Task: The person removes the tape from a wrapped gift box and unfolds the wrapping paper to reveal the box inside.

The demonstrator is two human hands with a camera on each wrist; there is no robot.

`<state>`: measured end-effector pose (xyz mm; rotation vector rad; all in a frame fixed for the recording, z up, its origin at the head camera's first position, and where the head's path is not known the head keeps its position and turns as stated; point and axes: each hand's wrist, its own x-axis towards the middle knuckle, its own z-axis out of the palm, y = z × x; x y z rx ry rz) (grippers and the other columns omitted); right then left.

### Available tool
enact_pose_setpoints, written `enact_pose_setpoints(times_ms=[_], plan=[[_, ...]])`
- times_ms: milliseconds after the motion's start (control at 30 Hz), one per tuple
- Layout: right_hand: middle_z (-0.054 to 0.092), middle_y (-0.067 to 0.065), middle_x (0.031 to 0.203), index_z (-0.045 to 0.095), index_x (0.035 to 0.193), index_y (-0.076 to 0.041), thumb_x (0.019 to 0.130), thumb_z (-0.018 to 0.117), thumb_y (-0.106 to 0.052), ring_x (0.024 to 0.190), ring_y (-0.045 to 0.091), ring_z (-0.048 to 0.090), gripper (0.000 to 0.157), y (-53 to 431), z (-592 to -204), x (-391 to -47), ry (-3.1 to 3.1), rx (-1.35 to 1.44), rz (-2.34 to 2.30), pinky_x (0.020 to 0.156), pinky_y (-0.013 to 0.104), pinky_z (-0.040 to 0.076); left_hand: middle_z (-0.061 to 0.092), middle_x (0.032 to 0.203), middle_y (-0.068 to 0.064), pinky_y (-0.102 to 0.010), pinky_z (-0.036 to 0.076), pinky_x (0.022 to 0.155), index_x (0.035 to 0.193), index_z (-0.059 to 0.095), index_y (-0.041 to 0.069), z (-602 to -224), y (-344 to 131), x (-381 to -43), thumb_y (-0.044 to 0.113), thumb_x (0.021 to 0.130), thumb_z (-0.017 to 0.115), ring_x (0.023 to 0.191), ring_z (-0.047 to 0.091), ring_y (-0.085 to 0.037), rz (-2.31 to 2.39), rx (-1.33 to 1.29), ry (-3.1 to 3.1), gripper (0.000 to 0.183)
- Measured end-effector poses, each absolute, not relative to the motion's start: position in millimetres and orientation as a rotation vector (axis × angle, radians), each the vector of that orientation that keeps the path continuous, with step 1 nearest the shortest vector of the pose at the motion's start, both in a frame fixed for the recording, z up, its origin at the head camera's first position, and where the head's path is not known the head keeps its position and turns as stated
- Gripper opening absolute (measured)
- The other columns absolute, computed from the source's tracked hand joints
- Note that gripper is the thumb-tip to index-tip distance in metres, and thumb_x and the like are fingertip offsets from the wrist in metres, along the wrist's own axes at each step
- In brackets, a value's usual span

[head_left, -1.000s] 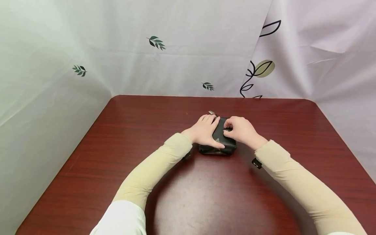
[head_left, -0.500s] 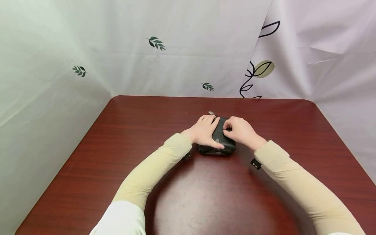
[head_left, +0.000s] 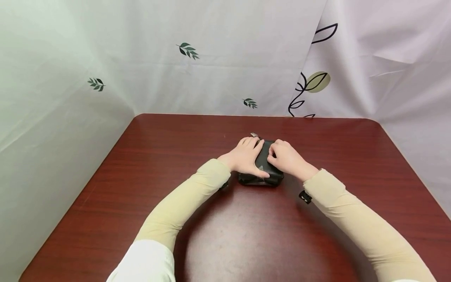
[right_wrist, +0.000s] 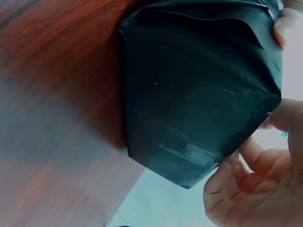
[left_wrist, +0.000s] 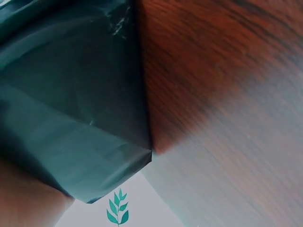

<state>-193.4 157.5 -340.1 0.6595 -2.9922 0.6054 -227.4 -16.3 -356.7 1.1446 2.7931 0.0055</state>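
Note:
A box-shaped package [head_left: 262, 158] wrapped in black plastic lies on the table, with shiny strips like clear tape on its near side. My left hand [head_left: 244, 156] rests on its left part with the fingers spread and the thumb along the near edge. On the right part of the top, my right hand [head_left: 286, 157] has its fingers curled, with thumb and forefinger pinched together at the wrap. The right wrist view shows the thumb and fingertips [right_wrist: 220, 184] against the package's upper edge, beside a shiny patch [right_wrist: 201, 153]; what exactly lies between them is hidden.
A small silvery piece [head_left: 254, 135] shows just beyond my left fingertips; its kind is unclear. The dark red wooden table [head_left: 151, 156] extends around the package. White cloth [head_left: 218, 58] with leaf prints hangs behind and at the sides.
My right thumb and forefinger have drawn closer together, and the right wrist has shifted slightly left. My left hand and the package stay in place.

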Motion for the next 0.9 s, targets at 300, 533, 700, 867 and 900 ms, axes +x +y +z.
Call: enact_pose_setpoints(times_ms=[300,533,700,867,900], plan=[[0.052,0.015,0.088,0.055,0.080,0.001,0.088,0.052,-0.003,0.077,0.026,0.049,0.009,165.6,-349.5,-191.9,-2.939,0.611,0.842,0.069,0.035,0.041,0.021,0.153,-0.016,-0.042,0.013,0.116,0.153,0.013,0.010,-357.8,-15.4,-228.6,0.075,0.076,0.053,0.142,0.019,-0.027,-0.027,1.163,2.791,0.109],[0.050,0.014,0.087,0.054,0.080,0.000,0.089,0.051,-0.004,0.070,0.023,0.046,0.010,167.6,-352.6,-188.8,-2.905,0.529,0.909,0.065,0.031,0.037,0.022,0.150,-0.016,-0.041,0.011,0.116,0.153,0.014,0.025,-358.4,-15.7,-228.6,0.074,0.077,0.054,0.141,0.019,-0.027,-0.007,1.175,2.787,0.100],[0.049,0.014,0.086,0.053,0.084,0.000,0.090,0.050,-0.004,0.067,0.021,0.045,0.008,169.5,-353.7,-185.8,-2.862,0.508,0.964,0.063,0.030,0.037,0.021,0.151,-0.017,-0.040,0.011,0.116,0.153,0.014,0.025,-359.0,-16.7,-229.0,0.074,0.077,0.054,0.142,0.018,-0.027,-0.023,1.169,2.793,0.099],[0.049,0.015,0.089,0.053,0.084,0.001,0.090,0.050,-0.003,0.074,0.024,0.048,0.008,171.9,-356.4,-183.3,-2.825,0.455,0.998,0.067,0.032,0.039,0.022,0.150,-0.017,-0.041,0.012,0.116,0.153,0.014,0.025,-358.6,-16.5,-229.2,0.074,0.077,0.054,0.141,0.019,-0.028,-0.016,1.176,2.799,0.099],[0.049,0.015,0.090,0.053,0.084,0.001,0.090,0.050,-0.004,0.075,0.024,0.049,0.008,172.5,-357.1,-182.8,-2.820,0.445,1.006,0.067,0.032,0.040,0.021,0.151,-0.017,-0.041,0.012,0.116,0.153,0.014,0.025,-358.6,-16.3,-229.2,0.074,0.077,0.054,0.142,0.019,-0.028,-0.011,1.175,2.797,0.099]])
